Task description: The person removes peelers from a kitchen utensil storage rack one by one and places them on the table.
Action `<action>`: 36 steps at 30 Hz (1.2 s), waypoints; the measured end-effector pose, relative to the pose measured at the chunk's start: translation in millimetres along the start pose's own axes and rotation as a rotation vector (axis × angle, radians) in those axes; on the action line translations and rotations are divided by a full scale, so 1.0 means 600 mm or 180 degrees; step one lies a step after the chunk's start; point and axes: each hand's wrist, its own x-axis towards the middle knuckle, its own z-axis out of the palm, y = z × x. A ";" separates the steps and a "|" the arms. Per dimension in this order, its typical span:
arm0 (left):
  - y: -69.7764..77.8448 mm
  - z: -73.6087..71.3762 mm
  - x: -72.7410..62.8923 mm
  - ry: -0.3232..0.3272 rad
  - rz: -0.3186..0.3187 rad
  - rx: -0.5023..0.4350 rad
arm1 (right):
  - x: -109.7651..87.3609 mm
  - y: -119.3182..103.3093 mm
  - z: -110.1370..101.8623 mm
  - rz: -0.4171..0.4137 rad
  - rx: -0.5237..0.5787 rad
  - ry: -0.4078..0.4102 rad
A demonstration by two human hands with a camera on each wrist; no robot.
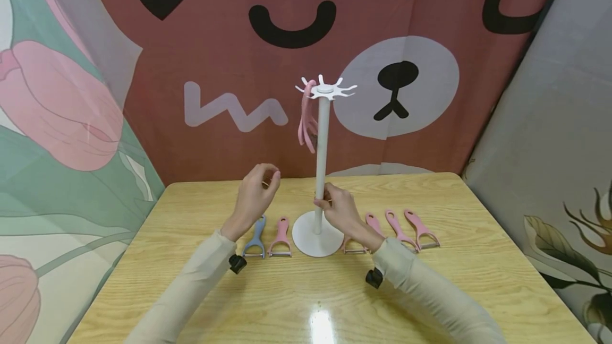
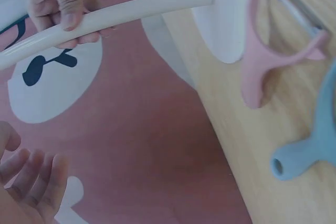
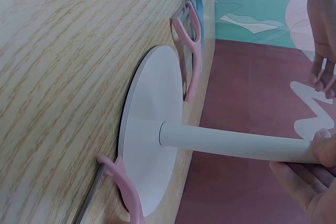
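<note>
My right hand [image 1: 341, 210] grips the lower part of the white pole [image 1: 322, 147] of an upright stand. The stand's round base [image 1: 311, 246] rests on the table, and a ring of white hooks [image 1: 325, 89] tops it. Pink peelers [image 1: 306, 118] hang on the left side of the hooks, overlapping so I cannot tell how many. My left hand [image 1: 253, 192] is raised left of the pole, fingers loosely curled around nothing. Below it lie a blue peeler [image 1: 257, 235] and a pink peeler [image 1: 282, 232], handles pointing away from me.
Several pink peelers [image 1: 421, 227] lie right of the base, some partly behind my right wrist. The wooden table [image 1: 287, 301] ends at a printed curtain [image 1: 229, 147] with a bear's face. Patterned cloths hang at the left and right sides.
</note>
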 end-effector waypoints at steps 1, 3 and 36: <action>0.002 0.001 0.003 0.0034 0.0023 -0.0010 | 0.000 0.001 0.000 0.0002 0.0001 -0.0008; 0.007 0.002 0.009 0.0106 0.0076 -0.0043 | 0.000 0.000 -0.001 0.0015 0.0015 -0.0028; 0.110 0.003 0.118 0.0737 0.1041 -0.1084 | 0.006 -0.003 -0.013 0.0096 -0.0067 -0.0301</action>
